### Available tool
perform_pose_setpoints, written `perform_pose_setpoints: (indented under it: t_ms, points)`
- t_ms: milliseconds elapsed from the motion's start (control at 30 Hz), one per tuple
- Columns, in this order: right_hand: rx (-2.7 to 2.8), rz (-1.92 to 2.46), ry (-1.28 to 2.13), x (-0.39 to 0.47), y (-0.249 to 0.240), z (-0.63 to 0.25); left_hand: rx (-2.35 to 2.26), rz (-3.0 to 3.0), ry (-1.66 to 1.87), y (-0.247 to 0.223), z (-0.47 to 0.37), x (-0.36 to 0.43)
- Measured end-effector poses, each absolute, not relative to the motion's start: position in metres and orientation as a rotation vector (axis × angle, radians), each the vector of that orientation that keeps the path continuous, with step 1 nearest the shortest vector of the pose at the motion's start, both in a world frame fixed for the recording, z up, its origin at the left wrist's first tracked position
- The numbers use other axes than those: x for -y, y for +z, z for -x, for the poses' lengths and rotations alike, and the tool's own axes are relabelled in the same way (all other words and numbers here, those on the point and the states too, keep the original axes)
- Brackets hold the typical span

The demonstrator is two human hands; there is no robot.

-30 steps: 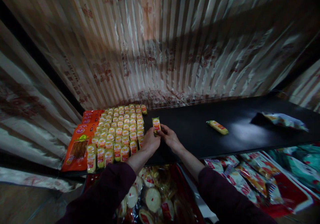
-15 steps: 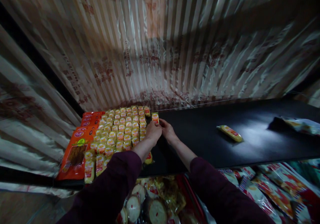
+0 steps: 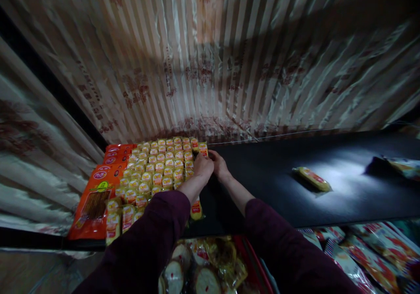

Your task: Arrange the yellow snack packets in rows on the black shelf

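Note:
A small yellow wrapped snack cake (image 3: pixel 203 148) with a red label stands upright at the back of the black shelf. My left hand (image 3: pixel 202 167) is closed on its lower front. From the right side, the curled fingers of my right hand (image 3: pixel 219 164) meet the same cake, though their tips are partly hidden. Just left of my hands are rows of matching wrapped cakes (image 3: pixel 159 167), packed closely together. Another wrapped cake (image 3: pixel 196 208) is at the front of the shelf, below my left wrist.
Orange snack packets (image 3: pixel 98 193) lie at the shelf's left end. On the black shelf (image 3: pixel 262 176), a single wrapped cake (image 3: pixel 312 179) lies to the right, and a shiny packet (image 3: pixel 405 166) farther right. Bagged goods (image 3: pixel 206 278) fill a red-edged bin below. A striped curtain (image 3: pixel 210 66) hangs behind.
The held cake has moved left and back, against the cake at the end of the back row. Both hands have moved with it. The view has shifted slightly.

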State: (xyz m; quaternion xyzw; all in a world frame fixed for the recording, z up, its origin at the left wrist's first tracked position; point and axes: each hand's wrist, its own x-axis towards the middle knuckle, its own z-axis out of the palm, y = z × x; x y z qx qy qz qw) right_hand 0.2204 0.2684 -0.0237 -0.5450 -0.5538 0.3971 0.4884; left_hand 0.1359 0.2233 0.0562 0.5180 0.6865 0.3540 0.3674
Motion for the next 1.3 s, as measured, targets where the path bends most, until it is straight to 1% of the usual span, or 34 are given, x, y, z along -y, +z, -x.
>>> perform_pose_setpoints:
  t_ms: [200,500,833,967,1300]
  points:
    - [1.312,1.367,0.957,-0.276,-0.023,-0.217,-1.757,-1.316,0.94,0.06,-0.133,-0.227]
    - [1.285,1.402,0.936,-0.291,-0.031,-0.207,-1.738,-1.293,0.937,0.05,-0.134,-0.238]
    - [1.29,1.437,0.862,-0.291,-0.031,-0.207,-1.831,-1.335,0.784,0.064,-0.136,-0.235]
    - [1.288,1.401,0.854,-0.293,-0.033,-0.21,-1.846,-1.355,0.774,0.067,-0.138,-0.233]
    - [1.348,1.468,0.844,-0.297,-0.03,-0.206,-1.848,-1.36,0.768,0.064,-0.136,-0.236]
